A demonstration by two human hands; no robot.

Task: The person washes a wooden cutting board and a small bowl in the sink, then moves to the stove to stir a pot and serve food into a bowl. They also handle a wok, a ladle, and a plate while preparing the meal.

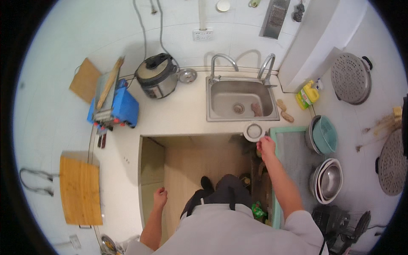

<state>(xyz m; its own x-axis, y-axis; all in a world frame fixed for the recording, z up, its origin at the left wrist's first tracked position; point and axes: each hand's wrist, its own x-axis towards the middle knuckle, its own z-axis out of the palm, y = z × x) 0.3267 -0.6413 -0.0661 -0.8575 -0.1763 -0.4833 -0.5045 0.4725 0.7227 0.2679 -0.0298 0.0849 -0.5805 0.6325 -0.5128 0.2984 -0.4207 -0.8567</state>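
Observation:
My right hand point(266, 148) pinches the near rim of a small round white dish point(255, 139) with a greyish middle, held out at the counter's front edge just before the sink. The stainless steel sink point(223, 95) has a drain point(238, 108) and a pinkish-brown item point(256, 109) in its basin; I cannot tell what that item is. Down at my side, over the floor by the left cabinet, hangs my left hand point(160, 198). Its fingers are curled in and nothing shows in them.
Two faucets point(224, 57) rise behind the sink. A yellow detergent jug point(307, 95) stands to its right. Nested bowls point(331, 181) and a teal basket point(324, 135) sit on the right-hand surface. Leftward are an electric pressure cooker point(157, 76), a blue machine point(124, 106) and a wooden cutting board point(81, 191).

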